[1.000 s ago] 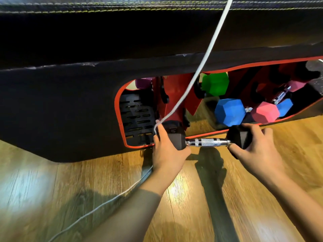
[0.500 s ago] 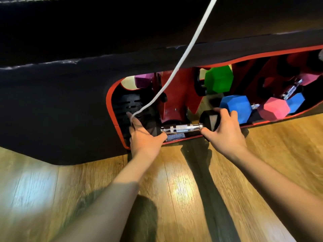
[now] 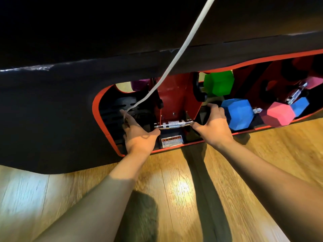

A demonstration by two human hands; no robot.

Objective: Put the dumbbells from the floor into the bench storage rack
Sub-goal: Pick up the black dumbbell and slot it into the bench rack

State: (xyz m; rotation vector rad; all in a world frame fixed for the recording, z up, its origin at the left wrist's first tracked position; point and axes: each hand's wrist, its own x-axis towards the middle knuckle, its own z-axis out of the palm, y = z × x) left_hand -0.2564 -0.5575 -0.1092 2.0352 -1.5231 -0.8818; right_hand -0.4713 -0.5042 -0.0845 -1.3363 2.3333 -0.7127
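Warm wooden floorboards (image 3: 174,189) run under a long black bench (image 3: 52,110), whose red-edged side opening (image 3: 95,109) shows the storage rack inside. Compared with a second ago, when the black dumbbell (image 3: 174,123) hung just outside that opening above the floor, it now sits well inside, low at the near left of the rack, its knurled chrome handle lying level in front of a red upright panel (image 3: 174,95) and above a white warning label (image 3: 172,140).

Both hands have gone in with it. The left hand (image 3: 138,131) covers the left head, fingers reaching into the dark slotted part of the rack; the right hand (image 3: 212,124) curls over the right head, fingers wrapped across its top. Both grips look closed on the weight rather than loosening, though the heads themselves are mostly hidden, so I cannot tell whether the dumbbell already rests on a cradle.

To the right, just beside the right hand, lies a blue dumbbell (image 3: 238,113), with a green one (image 3: 218,82) farther back, a pink one (image 3: 279,114) farther right and a purple head (image 3: 139,84) at the far left. A white cord (image 3: 174,58) crosses the view down to the left hand.

My judgement: this placement is nearly finished; letting go remains.
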